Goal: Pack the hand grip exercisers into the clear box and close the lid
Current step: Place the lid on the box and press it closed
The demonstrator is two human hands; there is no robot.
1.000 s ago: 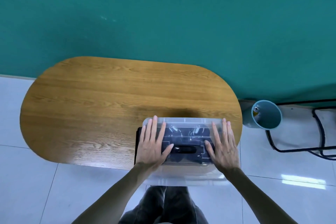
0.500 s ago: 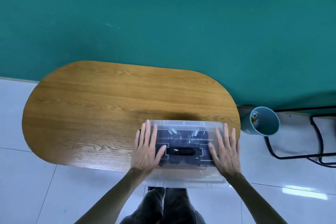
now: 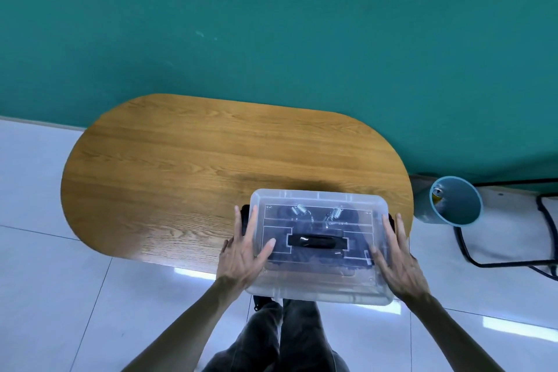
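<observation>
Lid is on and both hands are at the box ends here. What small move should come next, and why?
Probably press the black side latches up onto the lid. The lid already lies on the clear box, the hand grip exercisers show through it, and the left hand and right hand lie at the ends. Whether the latches are already clipped cannot be told.

Both bare forearms reach in from the near edge, angling toward each other; the left hand [image 3: 244, 254] lies flat with its fingers straight and pointing to the far side, its thumb spread out to the right; the right hand [image 3: 398, 260] mirrors it, fingers straight and slightly fanned, thumb spread to the left; the two hands sit level with each other and well apart; the person's legs in dark trousers show below, between the forearms.
</observation>
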